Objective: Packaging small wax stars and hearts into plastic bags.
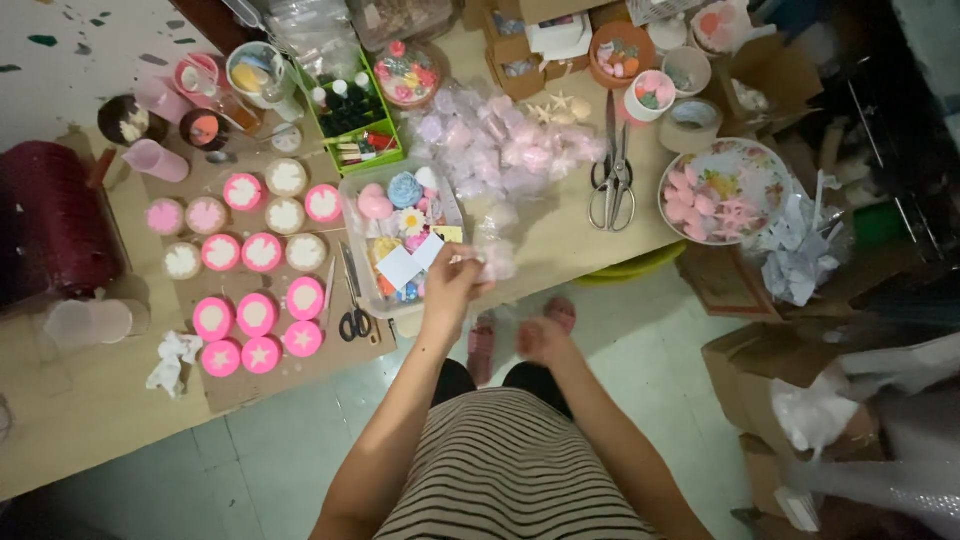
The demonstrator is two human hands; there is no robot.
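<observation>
- Cluttered craft bench [560, 235] is carrying pink round moulds [262, 252].
- Left hand [452, 283] is pinching a clear plastic bag [492, 255] beside the tray [352, 190].
- Right hand [545, 340] is blurring; grip unclear, so steadying the bag seems wise.

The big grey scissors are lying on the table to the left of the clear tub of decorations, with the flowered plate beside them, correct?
Not quite. In the head view the big grey scissors lie to the right of the clear tub of decorations, not left. The flowered plate is indeed beside them, further right.
</observation>
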